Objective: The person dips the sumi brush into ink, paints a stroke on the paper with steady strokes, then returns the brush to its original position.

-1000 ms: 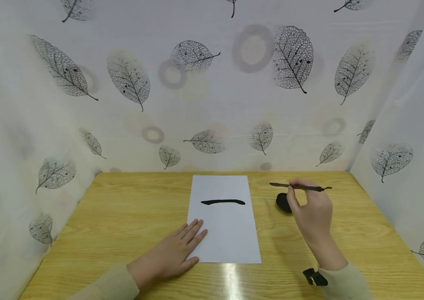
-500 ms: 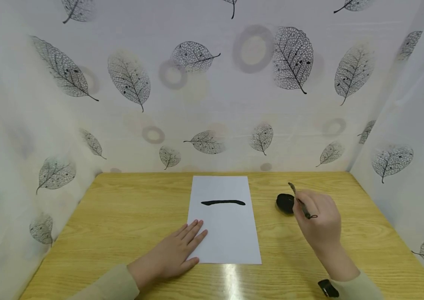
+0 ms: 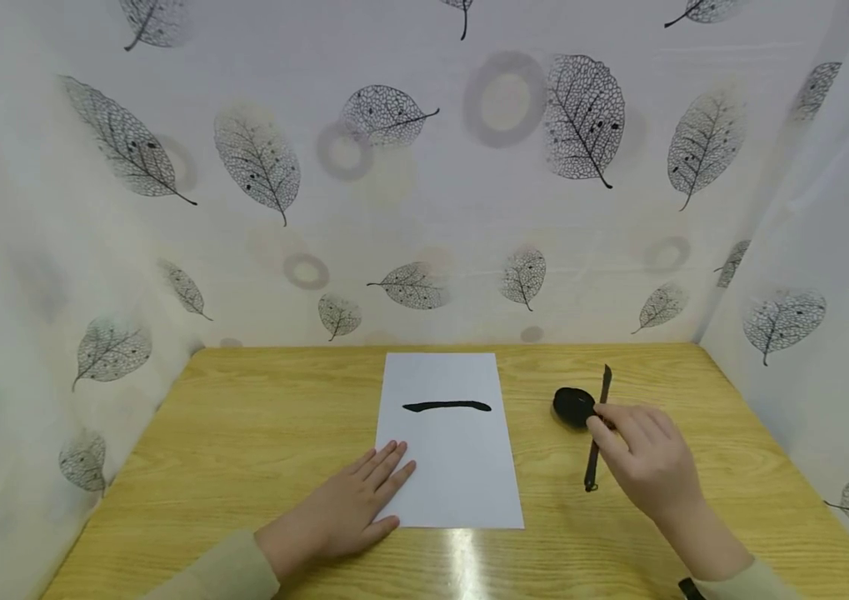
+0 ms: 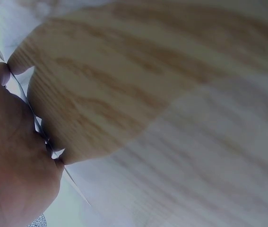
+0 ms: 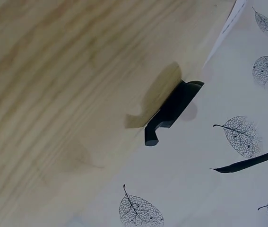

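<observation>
My left hand [image 3: 345, 506] rests with straight fingers on the lower left side of a white paper sheet [image 3: 457, 487]. One broad black ink stroke [image 3: 446, 406] crosses the sheet's upper half. To the right of the sheet, my right hand [image 3: 652, 462] pinches a dark writing brush [image 3: 592, 467] between thumb and fingers. Its bristle tip [image 3: 607, 372] points to the back of the table, its looped end to the front. Just left of those fingertips sits a small black ink dish [image 3: 572, 407]. The right wrist view shows the dish's stubby handle [image 5: 151, 135] with no fingers on it.
The wood-grain table [image 3: 259, 425] is enclosed at the back and sides by a pale curtain [image 3: 424, 192] printed with leaves. Beige sleeves [image 3: 222, 571] cover both forearms, and a black strap [image 3: 690, 588] shows at the right wrist.
The brush has swung from lying sideways, tip to the left, to pointing at the back of the table. My right hand has shifted right and nearer. The left hand stays in place.
</observation>
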Tool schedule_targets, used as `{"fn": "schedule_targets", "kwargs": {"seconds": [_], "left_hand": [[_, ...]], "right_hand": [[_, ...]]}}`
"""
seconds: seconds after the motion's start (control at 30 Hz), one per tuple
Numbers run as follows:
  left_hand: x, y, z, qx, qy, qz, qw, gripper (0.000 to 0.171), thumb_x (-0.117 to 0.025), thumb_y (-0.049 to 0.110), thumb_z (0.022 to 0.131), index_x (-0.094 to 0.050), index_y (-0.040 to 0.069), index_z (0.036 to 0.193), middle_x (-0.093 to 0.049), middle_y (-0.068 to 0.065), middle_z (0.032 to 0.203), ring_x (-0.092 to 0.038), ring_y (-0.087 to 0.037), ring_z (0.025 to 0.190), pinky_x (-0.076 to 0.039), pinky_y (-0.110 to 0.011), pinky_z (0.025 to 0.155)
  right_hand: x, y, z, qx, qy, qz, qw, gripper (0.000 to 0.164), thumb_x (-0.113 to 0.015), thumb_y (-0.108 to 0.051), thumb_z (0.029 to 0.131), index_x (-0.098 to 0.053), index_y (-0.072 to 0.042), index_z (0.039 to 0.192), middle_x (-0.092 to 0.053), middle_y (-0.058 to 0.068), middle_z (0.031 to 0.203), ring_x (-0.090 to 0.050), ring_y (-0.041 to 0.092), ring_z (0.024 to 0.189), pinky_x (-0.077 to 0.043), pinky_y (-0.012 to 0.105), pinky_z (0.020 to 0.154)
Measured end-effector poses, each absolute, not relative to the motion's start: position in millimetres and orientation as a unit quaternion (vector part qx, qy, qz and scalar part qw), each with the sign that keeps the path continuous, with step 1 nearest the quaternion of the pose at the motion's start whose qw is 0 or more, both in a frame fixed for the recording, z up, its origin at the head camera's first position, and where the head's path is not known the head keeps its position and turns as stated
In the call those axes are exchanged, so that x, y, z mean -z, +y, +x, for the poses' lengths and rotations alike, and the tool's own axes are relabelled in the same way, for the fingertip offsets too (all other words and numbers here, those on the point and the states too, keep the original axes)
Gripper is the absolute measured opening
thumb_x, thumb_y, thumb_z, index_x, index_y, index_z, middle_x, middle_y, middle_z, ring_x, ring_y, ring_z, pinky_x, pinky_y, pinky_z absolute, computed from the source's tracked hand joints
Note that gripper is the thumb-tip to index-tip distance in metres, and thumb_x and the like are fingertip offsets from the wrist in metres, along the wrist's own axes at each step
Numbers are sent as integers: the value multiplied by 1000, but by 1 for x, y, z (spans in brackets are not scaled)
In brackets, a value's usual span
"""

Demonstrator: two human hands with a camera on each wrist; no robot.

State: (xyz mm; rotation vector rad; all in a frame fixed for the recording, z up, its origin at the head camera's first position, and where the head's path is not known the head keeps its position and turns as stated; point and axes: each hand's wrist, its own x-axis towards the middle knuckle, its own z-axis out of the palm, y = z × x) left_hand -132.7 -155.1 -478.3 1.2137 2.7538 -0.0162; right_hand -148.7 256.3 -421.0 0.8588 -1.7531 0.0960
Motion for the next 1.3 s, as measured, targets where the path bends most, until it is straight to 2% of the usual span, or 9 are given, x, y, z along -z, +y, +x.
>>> {"fn": "schedule_targets", "kwargs": {"seconds": [0.2,0.3,0.67,0.93,1.3], "left_hand": [[479,-155,-132,6,914,402,60,70,-36,50,113,-26,9,169,-21,-18,177,-25,-33,164,-32,-47,132],[480,-155,-132,4,913,404,56,70,-36,50,114,-26,9,169,-22,-19,177,-26,-34,164,-32,-48,132],[478,-154,-131,1,912,406,58,69,-37,49,114,-27,8,169,-22,-20,177,-26,-34,164,-32,-48,131],[474,-153,-132,4,913,404,59,69,-39,48,113,-28,7,168,-23,-20,176,-26,-34,164,-32,-48,132],[475,-153,-132,2,914,400,72,70,-37,49,113,-26,9,169,-20,-18,177,-24,-33,165,-31,-48,132]], "right_hand": [[422,265,-145,-3,-723,411,556,34,-46,11,107,-70,2,85,-74,23,84,-66,36,64,-56,47,56],[426,270,-144,1,-722,425,545,34,-45,11,107,-71,3,87,-75,23,85,-67,36,65,-56,46,57],[444,294,-141,90,-735,475,475,41,-36,15,108,-71,-1,95,-76,18,90,-73,31,75,-63,42,66],[456,305,-143,162,-742,509,406,49,-28,10,111,-72,-7,98,-73,11,95,-71,22,84,-62,36,76],[465,306,-146,162,-740,537,371,65,-18,5,114,-75,-11,87,-70,8,90,-65,22,79,-58,36,73]]}}
